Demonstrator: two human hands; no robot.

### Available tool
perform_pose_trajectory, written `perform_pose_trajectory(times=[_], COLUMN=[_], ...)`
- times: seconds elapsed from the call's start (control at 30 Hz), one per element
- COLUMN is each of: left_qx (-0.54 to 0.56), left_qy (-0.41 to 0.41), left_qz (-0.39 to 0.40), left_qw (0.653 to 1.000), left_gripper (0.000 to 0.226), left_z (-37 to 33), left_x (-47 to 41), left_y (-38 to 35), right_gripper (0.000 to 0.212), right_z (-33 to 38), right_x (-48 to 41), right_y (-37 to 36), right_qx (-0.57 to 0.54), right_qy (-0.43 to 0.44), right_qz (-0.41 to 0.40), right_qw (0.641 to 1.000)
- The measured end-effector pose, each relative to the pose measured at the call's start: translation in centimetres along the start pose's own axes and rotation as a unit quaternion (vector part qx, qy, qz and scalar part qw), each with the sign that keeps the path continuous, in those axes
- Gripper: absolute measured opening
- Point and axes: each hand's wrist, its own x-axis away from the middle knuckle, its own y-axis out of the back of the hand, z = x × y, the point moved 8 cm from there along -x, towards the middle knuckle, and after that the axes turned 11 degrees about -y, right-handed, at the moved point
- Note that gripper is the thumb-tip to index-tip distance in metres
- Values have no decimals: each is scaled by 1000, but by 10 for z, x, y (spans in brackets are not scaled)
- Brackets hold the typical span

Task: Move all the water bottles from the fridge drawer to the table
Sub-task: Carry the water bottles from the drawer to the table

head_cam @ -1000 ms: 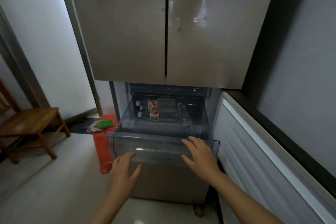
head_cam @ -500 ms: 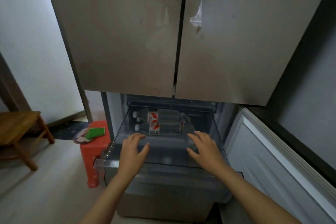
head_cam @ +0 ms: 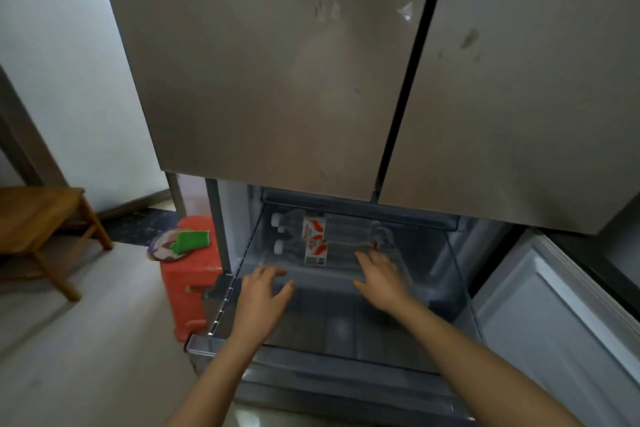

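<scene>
View from a head-worn camera, looking down at an open fridge drawer point(head_cam: 346, 319) pulled out beneath two closed, beige-grey upper fridge doors point(head_cam: 277, 62). Several clear water bottles point(head_cam: 332, 236) lie on their sides at the back of the drawer, packed close together, with white caps pointing left and red-and-white labels facing up. The front half of the drawer floor is bare.

Two bare forearms extend into the drawer from the bottom of the picture. The left hand point(head_cam: 265, 295) hovers palm down over the middle of the drawer, fingers spread wide and slightly bent, holding nothing and short of the bottles. The right hand point(head_cam: 381, 279) is also palm down and spread wide, holding nothing; its fingertips lie at the nearest bottle, though whether they touch it cannot be told.

To the left of the fridge a red plastic stool point(head_cam: 192, 284) stands on the pale floor, with a green object point(head_cam: 192, 241) on top. Further left is a wooden chair point(head_cam: 38, 218). At the right a white-lined lower fridge door point(head_cam: 554, 322) stands open
</scene>
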Motion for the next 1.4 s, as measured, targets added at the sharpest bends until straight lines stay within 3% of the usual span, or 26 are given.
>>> perform_pose_trajectory(times=[0.23,0.4,0.6,0.8,0.9,1.0,1.17,1.4], left_qx=[40,72,71,86,60,-19,-155,-253], left_qy=[42,56,68,110,131,130,78,56], left_qz=[-44,-72,-67,-14,29,118,237,264], left_qw=[997,993,993,990,989,984,956,929], left_gripper=[20,20,19,24,19,23,49,84], left_z=[10,12,14,20,24,23,33,74], left_x=[9,9,9,8,5,-10,-60,-104], left_y=[9,13,12,2,-5,-16,-59,-107], right_gripper=[67,68,54,81,75,67,71,79], right_z=[57,64,64,57,39,16,-20,-56], right_x=[-67,-103,-106,-71,-44,-24,6,43], right_y=[-15,-16,-6,-5,-15,-4,23,31], right_qx=[69,67,92,135,89,62,29,-102], right_qy=[63,47,51,80,69,62,43,-37], right_qz=[-37,-58,-114,-126,-59,-66,-81,-118], right_qw=[995,995,988,980,992,994,995,987])
